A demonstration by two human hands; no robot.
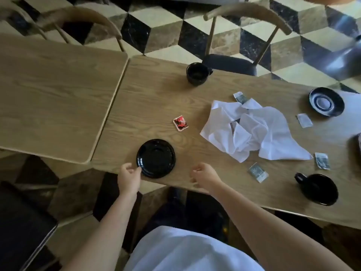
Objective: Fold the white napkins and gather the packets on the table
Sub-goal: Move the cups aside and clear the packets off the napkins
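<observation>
Crumpled white napkins lie in a heap on the wooden table. A red packet lies to their left. Several grey and white packets lie around the heap: one behind it, one to its right, two in front. My left hand is at the near table edge, fingers curled, fingertips touching the rim of a black saucer. My right hand hovers over the near edge with fingers loosely curled, holding nothing.
A black cup stands at the far side, another black cup at the near right. A second black saucer sits at the far right. A second table adjoins on the left. Wooden chairs stand behind.
</observation>
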